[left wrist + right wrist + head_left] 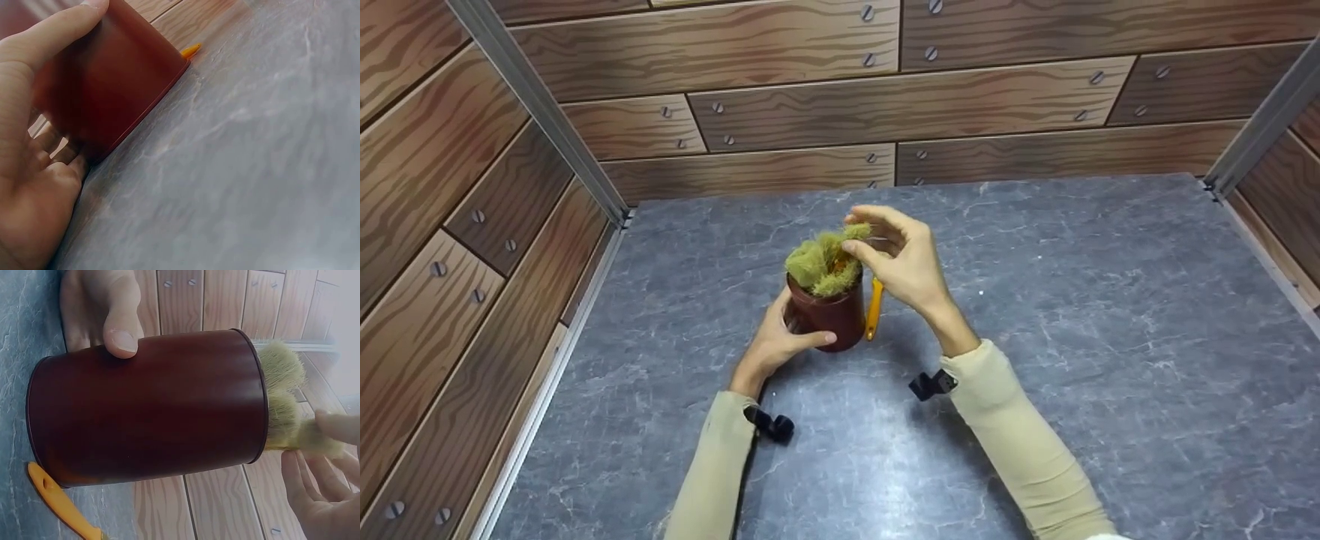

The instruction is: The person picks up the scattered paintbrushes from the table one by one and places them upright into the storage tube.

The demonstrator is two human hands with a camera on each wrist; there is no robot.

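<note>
A dark red-brown cylindrical pot [832,319] stands on the table, several fuzzy yellow-green tufts [808,264] rising from its mouth. My left hand [778,339] grips the pot from the left, thumb across its near side and fingers round the back. At the rim, my right hand [906,262] pinches one fuzzy tuft [315,439] between thumb and fingers; in the right wrist view this tuft sits beside the others, just outside the mouth. What lies deeper inside the pot is hidden.
A tool with an orange handle [874,309] lies right of the pot; the handle end has a hole [49,484], and its other end is out of sight. Wood-patterned walls [802,112] and metal corner posts [547,105] enclose the grey marbled table [1110,337].
</note>
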